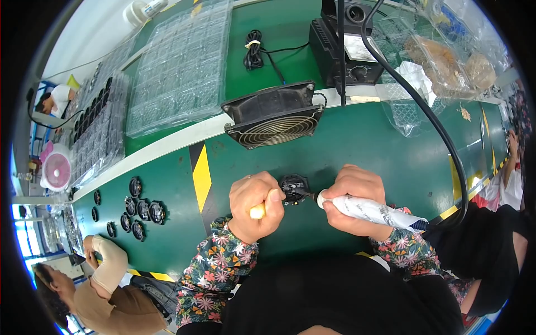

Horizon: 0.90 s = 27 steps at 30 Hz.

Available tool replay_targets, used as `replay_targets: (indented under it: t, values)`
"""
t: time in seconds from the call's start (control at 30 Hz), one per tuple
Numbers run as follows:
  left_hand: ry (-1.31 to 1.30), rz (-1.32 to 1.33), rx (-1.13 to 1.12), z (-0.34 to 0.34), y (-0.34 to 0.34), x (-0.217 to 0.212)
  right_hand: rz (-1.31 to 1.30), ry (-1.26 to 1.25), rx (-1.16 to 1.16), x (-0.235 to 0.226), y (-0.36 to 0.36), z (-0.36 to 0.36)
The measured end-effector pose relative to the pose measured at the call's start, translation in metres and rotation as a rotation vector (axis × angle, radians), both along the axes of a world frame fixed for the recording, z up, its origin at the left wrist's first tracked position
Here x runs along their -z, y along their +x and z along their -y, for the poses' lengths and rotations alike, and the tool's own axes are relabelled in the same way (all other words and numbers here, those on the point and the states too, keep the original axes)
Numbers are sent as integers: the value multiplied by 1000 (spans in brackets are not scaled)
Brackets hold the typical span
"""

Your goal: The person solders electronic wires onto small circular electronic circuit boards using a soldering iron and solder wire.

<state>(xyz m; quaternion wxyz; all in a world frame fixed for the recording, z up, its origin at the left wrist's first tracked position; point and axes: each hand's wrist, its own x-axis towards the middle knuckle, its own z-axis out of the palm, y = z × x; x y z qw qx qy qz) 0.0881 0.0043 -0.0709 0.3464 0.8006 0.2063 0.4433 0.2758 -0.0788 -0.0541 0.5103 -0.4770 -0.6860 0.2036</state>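
— Where's the part sitting from where you're watching?

— The small black round part (294, 187) lies on the green bench (357, 145), toward its near edge, right between my two hands. My left hand (255, 205) is fisted around a pale stick (258, 211), thumb pressed against the part's left side.

— And the right?

— My right hand (357, 196) is wrapped tight on the soldering iron (371, 212), its wrapped handle running off to the right. The iron's long axis runs nearly level, pointing left, and its dark tip touches the part's right side.

— Which hand is nearer?

— The left; its thumb is on the part, while the right reaches it only through the tip. The black fan (274, 114) stands beyond, toward the far edge.
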Motion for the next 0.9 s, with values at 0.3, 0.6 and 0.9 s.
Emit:
replay_targets:
  t: [0.3,0.6,0.9]
  values:
    - [16,-12,-2,-1,2,-3,-19,18,16,3,-1,-1]
    - [21,-15,-14,-3,3,-3,-2,8,67,-1,0,4]
    - [-5,25,-22,0,5,-3,1,-5,70,-1,0,5]
